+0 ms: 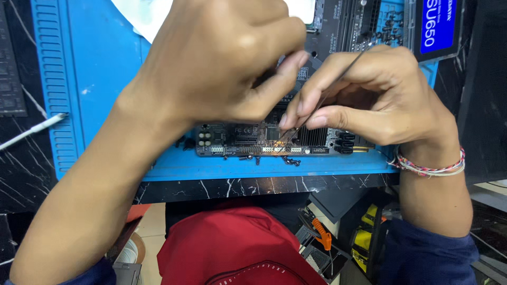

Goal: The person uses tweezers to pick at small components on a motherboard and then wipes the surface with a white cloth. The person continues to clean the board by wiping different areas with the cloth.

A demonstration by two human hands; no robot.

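The person is working over a dark circuit board [274,138] lying flat on a blue work mat [100,68], which is covering part of the black marbled worktop [237,187]. The mat is keeping the board off the hard stone and is catching the loose black screws [289,160] lying just beside the board's near edge.

The right hand [369,100] is pinching a thin metal probe [338,79] between thumb and forefinger, the remaining fingers curling closed beneath. The probe is slanting down and to the left so that its tip is meeting the board near a lit, copper-coloured patch; the exact contact point is hidden by the fingertips.

The left hand [222,63] is arching over the board from the left, knuckles up, its thumb and forefinger closing together just beside the right hand's fingertips. It appears to be steadying the probe or gripping a small part, but what it has hold of cannot be told.

A blue-labelled flat drive [438,26] is resting at the mat's far right corner, well apart from the work. A white stick-like tool [31,132] is lying off the mat's left edge.
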